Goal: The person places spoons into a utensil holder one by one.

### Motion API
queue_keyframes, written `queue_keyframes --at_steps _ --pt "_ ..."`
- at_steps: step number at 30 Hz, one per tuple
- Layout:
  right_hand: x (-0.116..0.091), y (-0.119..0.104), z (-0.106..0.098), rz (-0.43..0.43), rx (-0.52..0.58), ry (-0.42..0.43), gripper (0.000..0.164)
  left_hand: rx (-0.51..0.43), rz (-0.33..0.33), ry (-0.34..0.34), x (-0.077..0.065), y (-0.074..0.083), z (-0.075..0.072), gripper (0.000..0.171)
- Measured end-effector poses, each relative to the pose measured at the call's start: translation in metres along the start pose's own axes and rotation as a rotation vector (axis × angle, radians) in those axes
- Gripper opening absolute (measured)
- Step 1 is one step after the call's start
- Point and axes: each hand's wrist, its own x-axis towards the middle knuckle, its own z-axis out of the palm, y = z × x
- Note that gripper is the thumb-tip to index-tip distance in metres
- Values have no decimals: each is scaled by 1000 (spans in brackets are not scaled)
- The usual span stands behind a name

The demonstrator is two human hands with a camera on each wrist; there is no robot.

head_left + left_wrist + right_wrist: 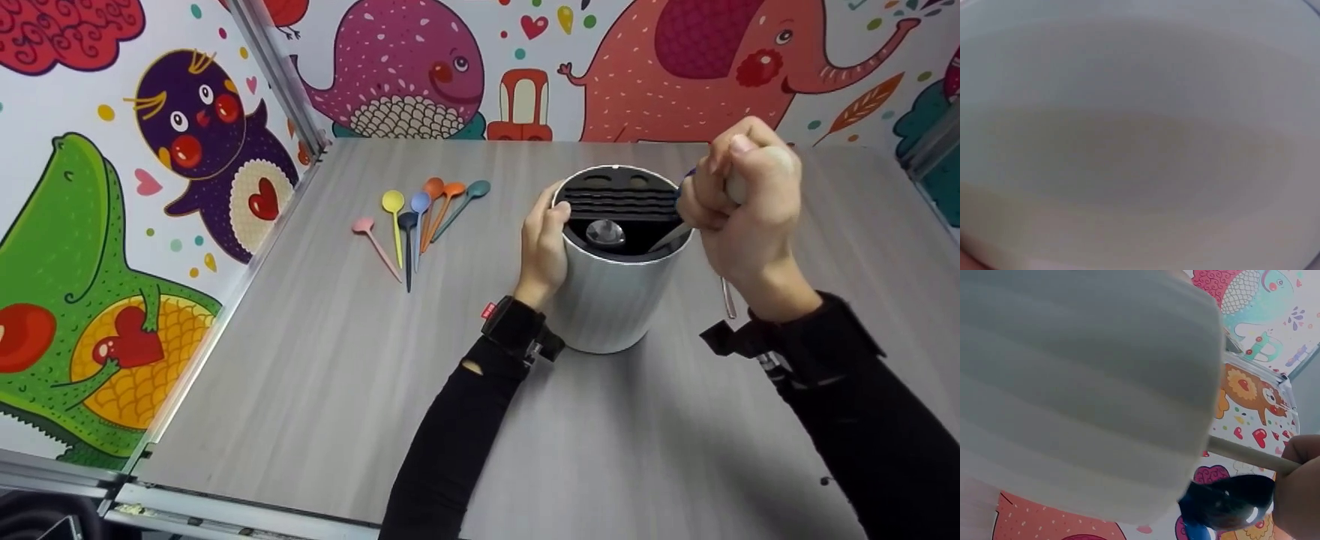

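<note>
In the head view, a white cylindrical utensil holder (611, 307) stands on the table, with a black slotted insert (619, 199) in its top. My left hand (544, 251) holds its left side, thumb at the rim. Inside the front opening shows a rounded shiny metal piece (605, 234). My right hand (750, 195) is in a fist around a grey utensil handle (670, 238) that slants down into that opening. What kind of utensil it is, I cannot tell. A glossy dark blue piece (1230, 502) shows against this hand in the right wrist view. The holder's wall (1140, 140) fills the left wrist view.
Several small coloured spoons lie at the back left, among them a pink spoon (379, 247), a yellow spoon (394, 225) and a teal spoon (461, 210). A thin metal handle (729, 298) lies beyond the right wrist. Cartoon-printed walls (525, 45) border the table (322, 390).
</note>
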Motion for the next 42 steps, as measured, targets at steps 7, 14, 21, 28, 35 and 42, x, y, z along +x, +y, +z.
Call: queue_keyframes --at_steps 7,14,21,28,35,42 --pt "-13 17 -4 -75 -148 20 17 -18 4 5 0 -1 2 54" --pt "-19 28 -7 -56 -177 22 23 -14 3 1 0 -1 1 55" --pt "-22 32 -9 25 -224 42 30 1 -8 2 1 2 1 55" --pt "-23 29 -14 113 -421 41 30 -23 3 -7 1 0 3 54" --pt "-28 34 -13 1 -823 74 27 -24 16 -7 -1 -1 2 54" --pt "-31 35 -4 -144 -924 98 15 18 -5 10 0 0 1 56"
